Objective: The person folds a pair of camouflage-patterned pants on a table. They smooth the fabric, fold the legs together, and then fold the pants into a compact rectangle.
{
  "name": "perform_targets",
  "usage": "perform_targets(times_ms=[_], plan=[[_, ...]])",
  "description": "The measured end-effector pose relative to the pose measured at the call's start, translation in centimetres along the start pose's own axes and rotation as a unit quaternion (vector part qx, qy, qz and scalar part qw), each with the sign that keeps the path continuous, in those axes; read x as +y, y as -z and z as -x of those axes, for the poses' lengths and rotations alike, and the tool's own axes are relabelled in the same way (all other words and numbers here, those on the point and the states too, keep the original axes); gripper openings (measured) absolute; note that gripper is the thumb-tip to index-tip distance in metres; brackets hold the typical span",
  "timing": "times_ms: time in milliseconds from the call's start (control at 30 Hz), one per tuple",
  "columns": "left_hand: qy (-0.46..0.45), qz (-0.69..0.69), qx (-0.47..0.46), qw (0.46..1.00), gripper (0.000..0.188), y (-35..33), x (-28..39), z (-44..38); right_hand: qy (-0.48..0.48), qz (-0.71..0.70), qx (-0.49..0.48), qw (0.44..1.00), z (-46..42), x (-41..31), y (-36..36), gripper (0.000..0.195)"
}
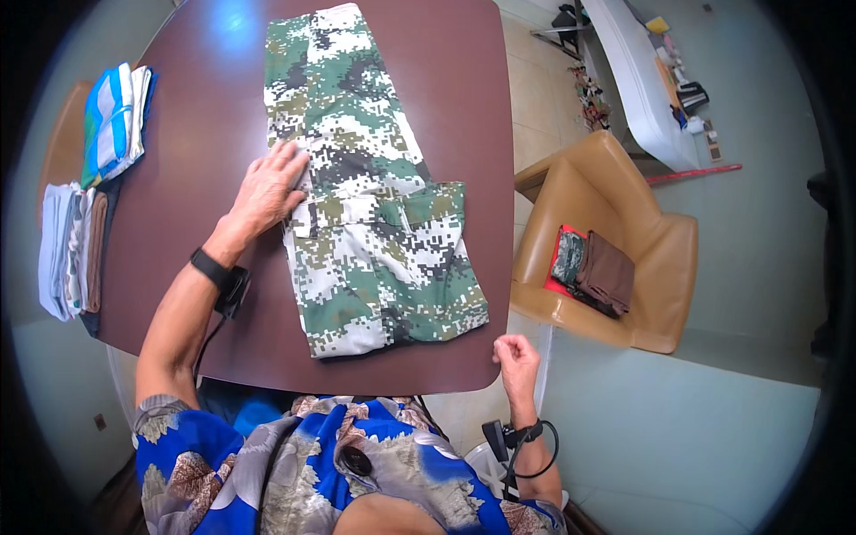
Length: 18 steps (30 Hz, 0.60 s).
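A green, white and black digital-camouflage garment, apparently trousers, lies folded lengthwise on the dark reddish-brown table. A pocket-like flap crosses its middle, and its wide end faces me. My left hand rests palm down over the garment's left edge, fingers extended and gripping nothing. Off the table's near right corner, my right hand hovers apart from the garment with its fingers curled in. Nothing shows in that hand, though the inside of the curl is partly hidden. Both wrists carry black strapped devices with cables.
Folded blue, green and white cloths are stacked at the table's left edge, beside more folded clothes. To the right stands a tan leather armchair holding a folded brown garment. A white table stands beyond.
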<state>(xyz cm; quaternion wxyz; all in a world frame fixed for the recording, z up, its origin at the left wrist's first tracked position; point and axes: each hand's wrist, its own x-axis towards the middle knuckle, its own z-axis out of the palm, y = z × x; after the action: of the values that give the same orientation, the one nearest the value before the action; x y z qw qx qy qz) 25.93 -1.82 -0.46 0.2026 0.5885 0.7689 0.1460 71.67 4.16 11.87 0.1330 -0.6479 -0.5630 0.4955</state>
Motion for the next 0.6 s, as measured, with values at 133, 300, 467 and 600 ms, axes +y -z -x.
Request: perform_targets(times_ms=[133,300,467,600], plan=[[0.062,0.134,0.146,0.978,0.027,0.0,1.0,4.3,0.126,0.101,-0.001,0.987,-1.3,-0.8,-0.8,0.007],[0.287,0.447,0.035,0.846,0.019,-0.5,4.1,9.9,0.139,0.034,-0.047,0.989,-4.9,-3.0,-3.1,0.009],[0.299,0.448,0.076,0.839,0.028,-3.7,5.5,9.5,0.216,0.053,-0.041,0.974,-11.7,-5.4,-6.7,0.015],[0.324,0.327,0.119,0.88,0.036,-3.5,7.1,8.1,0.255,0.157,0.002,0.954,-15.0,-6.8,-9.8,0.037]])
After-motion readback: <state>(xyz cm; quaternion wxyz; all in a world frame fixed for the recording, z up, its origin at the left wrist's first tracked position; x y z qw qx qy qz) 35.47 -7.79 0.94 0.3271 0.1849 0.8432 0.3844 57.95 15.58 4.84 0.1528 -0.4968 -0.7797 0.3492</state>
